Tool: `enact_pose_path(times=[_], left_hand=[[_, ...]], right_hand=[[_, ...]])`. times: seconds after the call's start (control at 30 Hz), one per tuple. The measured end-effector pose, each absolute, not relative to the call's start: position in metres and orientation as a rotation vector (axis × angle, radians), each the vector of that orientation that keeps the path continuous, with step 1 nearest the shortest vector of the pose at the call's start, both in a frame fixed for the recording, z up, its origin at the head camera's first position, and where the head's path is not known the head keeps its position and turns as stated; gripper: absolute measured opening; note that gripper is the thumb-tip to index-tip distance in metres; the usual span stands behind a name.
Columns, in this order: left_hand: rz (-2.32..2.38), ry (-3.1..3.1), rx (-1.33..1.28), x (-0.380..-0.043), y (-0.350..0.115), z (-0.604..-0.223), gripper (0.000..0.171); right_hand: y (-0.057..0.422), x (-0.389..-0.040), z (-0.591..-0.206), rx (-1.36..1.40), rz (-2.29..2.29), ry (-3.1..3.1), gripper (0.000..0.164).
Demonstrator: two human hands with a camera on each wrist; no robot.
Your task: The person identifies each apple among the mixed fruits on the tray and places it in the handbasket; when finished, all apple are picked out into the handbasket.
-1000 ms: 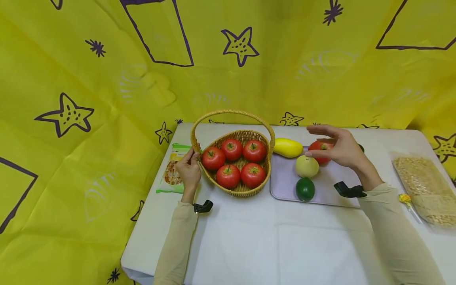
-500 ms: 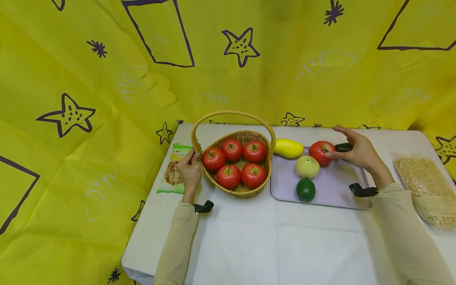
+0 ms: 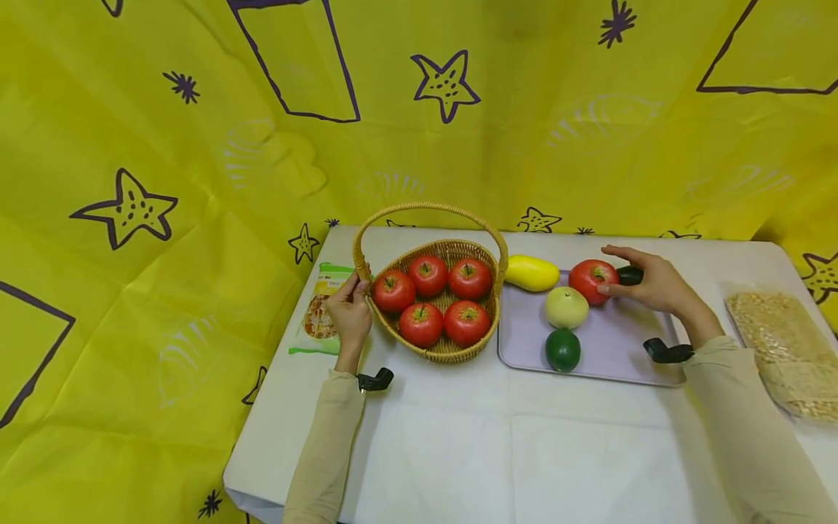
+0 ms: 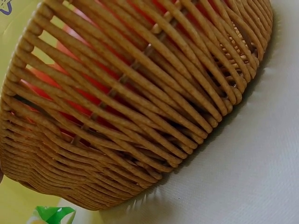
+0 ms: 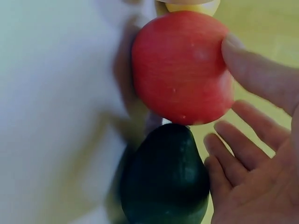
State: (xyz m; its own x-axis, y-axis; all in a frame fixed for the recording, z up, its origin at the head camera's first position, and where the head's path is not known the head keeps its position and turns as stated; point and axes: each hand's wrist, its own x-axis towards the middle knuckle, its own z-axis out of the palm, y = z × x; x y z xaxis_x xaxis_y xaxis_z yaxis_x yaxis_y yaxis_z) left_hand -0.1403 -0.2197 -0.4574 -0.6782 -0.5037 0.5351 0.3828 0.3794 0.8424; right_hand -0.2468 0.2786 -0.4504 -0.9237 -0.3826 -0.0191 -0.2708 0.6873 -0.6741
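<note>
A wicker basket (image 3: 452, 355) with an arched handle holds several red apples (image 3: 421, 324). My left hand (image 3: 350, 316) grips its left side, thumb and fingers at the foot of the handle; the left wrist view shows the woven wall (image 4: 140, 112). My right hand (image 3: 657, 284) is at a red apple (image 3: 587, 278) at the back of the lilac tray (image 3: 609, 356). In the right wrist view the thumb lies against this apple (image 5: 182, 70), and the other fingers stretch out behind it, beside a dark green avocado (image 5: 163, 182) that sits close to the apple.
A yellow mango-shaped fruit (image 3: 532, 273) lies at the tray's back left corner. A pale round fruit (image 3: 566, 308) and a dark green fruit (image 3: 563, 350) sit in front of the apple. A green-edged packet (image 3: 317, 320) lies left of the basket, a bag of oats (image 3: 782, 349) far right.
My right hand has moved right from above the pale fruit and come down around the apple's right side, its fingers drawing nearer to it. The left hand and basket have stayed in place.
</note>
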Motion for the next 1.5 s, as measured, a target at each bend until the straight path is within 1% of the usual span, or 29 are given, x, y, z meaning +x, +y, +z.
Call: enact_pose_path(times=[0.07,0.3,0.4,0.47,0.6,0.9,1.13,1.3,1.5], left_hand=[[-1.398,-1.844,0.1,-0.141,-0.219,-0.458,0.025],[-1.439,-1.825,0.063,-0.146,-0.222,-0.463,0.026],[-1.42,-1.831,0.072,-0.145,-0.221,-0.462,0.025],[-1.414,-1.841,0.085,-0.142,-0.219,-0.458,0.025],[-1.438,-1.839,0.091,-0.141,-0.22,-0.459,0.027],[-1.436,-1.837,0.083,-0.141,-0.221,-0.46,0.027],[-1.418,-1.861,0.128,-0.14,-0.22,-0.458,0.026],[-1.422,-1.869,0.135,-0.139,-0.221,-0.457,0.027],[-1.423,-1.859,0.127,-0.139,-0.22,-0.457,0.027]], right_hand=[[0.279,-0.248,-0.452,-0.567,-1.0,2.74,0.082],[0.276,-0.251,-0.458,-0.667,-0.841,2.735,0.094],[0.273,-0.251,-0.457,-0.702,-0.833,2.739,0.096],[0.271,-0.25,-0.457,-0.703,-0.839,2.754,0.096],[0.269,-0.248,-0.456,-0.616,-0.879,2.769,0.095],[0.269,-0.245,-0.457,-0.525,-1.064,2.804,0.09],[0.268,-0.241,-0.454,-0.475,-1.326,2.806,0.087],[0.266,-0.239,-0.448,-0.525,-1.615,2.608,0.084],[0.261,-0.235,-0.434,-0.637,-1.812,2.405,0.084]])
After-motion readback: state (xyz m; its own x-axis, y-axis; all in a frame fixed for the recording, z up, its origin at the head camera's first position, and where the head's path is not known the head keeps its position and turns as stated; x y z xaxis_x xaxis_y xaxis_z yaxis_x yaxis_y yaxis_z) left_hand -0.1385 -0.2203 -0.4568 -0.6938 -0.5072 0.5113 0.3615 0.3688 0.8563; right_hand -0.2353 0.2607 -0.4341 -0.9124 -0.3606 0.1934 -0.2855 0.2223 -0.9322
